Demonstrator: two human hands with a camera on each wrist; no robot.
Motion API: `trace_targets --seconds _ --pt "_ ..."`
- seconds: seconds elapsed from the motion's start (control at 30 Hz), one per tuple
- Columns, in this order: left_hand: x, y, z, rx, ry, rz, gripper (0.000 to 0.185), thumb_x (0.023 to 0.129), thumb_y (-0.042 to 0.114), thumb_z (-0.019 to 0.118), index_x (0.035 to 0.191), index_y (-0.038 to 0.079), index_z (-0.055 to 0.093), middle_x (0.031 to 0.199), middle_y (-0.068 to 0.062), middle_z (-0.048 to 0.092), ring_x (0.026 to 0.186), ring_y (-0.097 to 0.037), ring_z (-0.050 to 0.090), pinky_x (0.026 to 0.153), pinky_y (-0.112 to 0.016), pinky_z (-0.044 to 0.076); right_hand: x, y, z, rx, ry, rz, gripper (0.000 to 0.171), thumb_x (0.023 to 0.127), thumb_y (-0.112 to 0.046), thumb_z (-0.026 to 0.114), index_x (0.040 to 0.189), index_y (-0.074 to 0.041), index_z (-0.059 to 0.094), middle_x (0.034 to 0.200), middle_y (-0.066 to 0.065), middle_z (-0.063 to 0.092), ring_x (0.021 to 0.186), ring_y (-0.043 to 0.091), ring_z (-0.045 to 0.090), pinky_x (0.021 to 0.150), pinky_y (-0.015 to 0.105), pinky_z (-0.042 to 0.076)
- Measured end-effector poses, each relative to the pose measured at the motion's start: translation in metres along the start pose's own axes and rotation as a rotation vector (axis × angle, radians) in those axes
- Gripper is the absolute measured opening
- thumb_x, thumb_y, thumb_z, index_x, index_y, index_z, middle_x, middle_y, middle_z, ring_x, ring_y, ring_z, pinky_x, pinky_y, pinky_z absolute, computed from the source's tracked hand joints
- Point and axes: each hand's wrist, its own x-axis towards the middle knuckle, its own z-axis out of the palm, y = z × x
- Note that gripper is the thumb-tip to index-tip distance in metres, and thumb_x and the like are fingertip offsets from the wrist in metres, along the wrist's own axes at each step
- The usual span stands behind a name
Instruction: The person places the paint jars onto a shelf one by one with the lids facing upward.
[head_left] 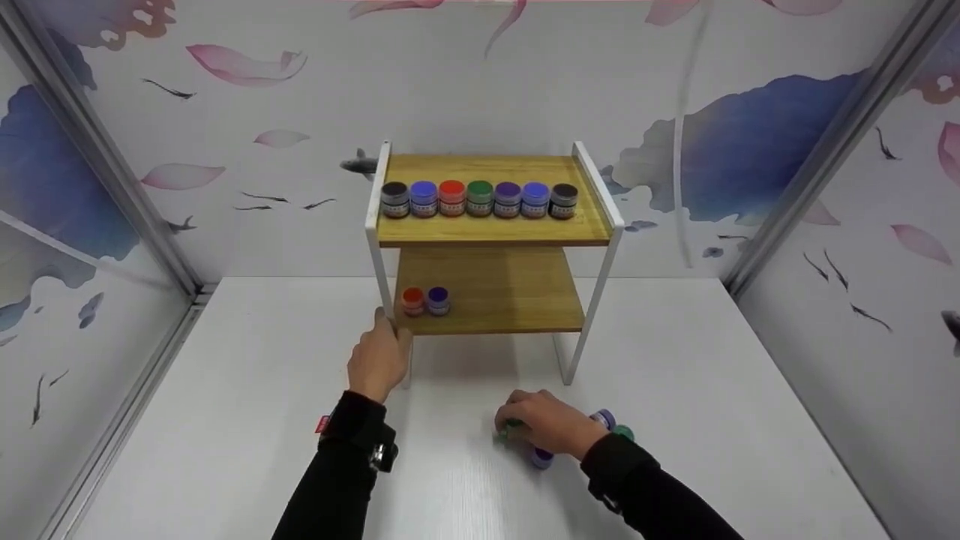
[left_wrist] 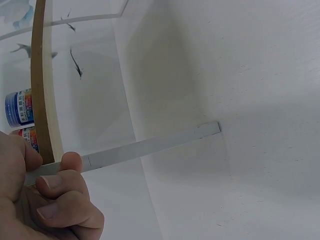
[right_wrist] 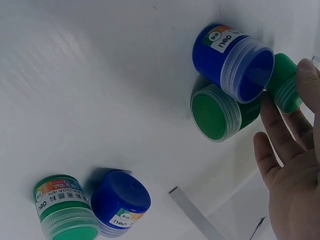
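My left hand [head_left: 380,358] grips the white left leg of a two-tier shelf rack [head_left: 495,232], beside the lower board. In the left wrist view its thumb and fingers wrap the pale leg [left_wrist: 150,146]. On the table in front of the rack, my right hand [head_left: 551,421] pinches a green paint jar [right_wrist: 284,82] between thumb and fingers. Against that jar lie a blue jar [right_wrist: 232,62] and another green jar [right_wrist: 216,113]. Farther off are a green jar [right_wrist: 65,207] and a blue jar [right_wrist: 122,200], side by side. The hand partly covers these jars in the head view.
A row of several paint jars [head_left: 480,199] in black, blue, red, green and purple stands on the upper board. The lower board carries a red jar [head_left: 413,301] and a purple jar [head_left: 439,301] at its left end. Patterned walls [head_left: 480,90] enclose the white table [head_left: 225,420].
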Motion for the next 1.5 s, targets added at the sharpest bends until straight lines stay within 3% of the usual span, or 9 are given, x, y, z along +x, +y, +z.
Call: trace_targets --seconds 0.13,0.27,0.6,0.87,1.23,1.37,1.5 --pt "0.000 0.000 0.000 0.014 -0.008 -0.005 0.063 0.099 0.028 0.039 0.148 -0.009 0.027 0.090 -0.014 0.064 0.065 -0.021 0.053 0.055 -0.033 0.042 0.001 -0.002 -0.001 -0.014 -0.003 0.038 0.035 0.090 -0.010 0.068 0.124 -0.019 0.065 0.118 0.001 0.066 0.109 0.020 0.061 0.099 0.044 0.048" --pt "0.000 0.000 0.000 0.018 -0.005 -0.001 0.062 0.099 0.028 0.040 0.147 -0.010 0.029 0.089 -0.014 0.063 0.065 -0.021 0.053 0.055 -0.033 0.042 0.001 -0.003 -0.001 -0.033 0.010 0.060 0.035 0.090 -0.005 0.066 0.123 -0.017 0.066 0.119 0.003 0.067 0.109 0.023 0.062 0.100 0.045 0.048" --pt "0.002 -0.002 0.002 0.017 -0.001 0.002 0.063 0.096 0.026 0.038 0.147 -0.010 0.028 0.083 -0.013 0.062 0.062 -0.021 0.051 0.050 -0.032 0.038 0.000 -0.003 0.001 -0.117 0.088 -0.056 0.040 0.085 0.004 0.066 0.119 -0.018 0.066 0.114 0.001 0.068 0.106 0.018 0.064 0.095 0.045 0.049" --pt "0.001 -0.001 0.002 0.018 -0.004 -0.012 0.060 0.098 0.028 0.039 0.146 -0.007 0.031 0.087 -0.013 0.063 0.066 -0.022 0.054 0.054 -0.033 0.041 0.002 -0.005 -0.001 -0.078 0.058 -0.041 0.041 0.087 0.005 0.062 0.119 -0.019 0.066 0.117 0.001 0.067 0.109 0.019 0.063 0.099 0.045 0.047" --pt "0.002 -0.001 0.000 0.022 -0.016 -0.022 0.064 0.098 0.029 0.039 0.149 -0.008 0.025 0.101 -0.019 0.067 0.069 -0.023 0.056 0.059 -0.035 0.046 0.004 -0.005 -0.005 -0.045 0.076 -0.072 0.036 0.087 0.003 0.063 0.118 -0.016 0.066 0.113 0.002 0.067 0.105 0.019 0.064 0.094 0.039 0.051" --pt "0.001 0.000 0.000 0.018 -0.023 -0.019 0.065 0.099 0.029 0.038 0.149 -0.008 0.024 0.101 -0.018 0.067 0.068 -0.022 0.055 0.058 -0.034 0.045 0.006 -0.007 -0.009 -0.035 0.063 -0.044 0.036 0.088 -0.001 0.065 0.122 -0.014 0.064 0.116 0.003 0.067 0.106 0.021 0.063 0.096 0.041 0.050" --pt "0.001 -0.001 0.001 0.008 -0.011 -0.005 0.063 0.098 0.028 0.039 0.148 -0.009 0.027 0.086 -0.013 0.064 0.061 -0.020 0.052 0.050 -0.031 0.040 0.007 -0.007 -0.016 -0.008 0.073 -0.054 0.032 0.092 -0.006 0.063 0.124 -0.009 0.062 0.118 0.004 0.066 0.106 0.021 0.063 0.095 0.039 0.051"
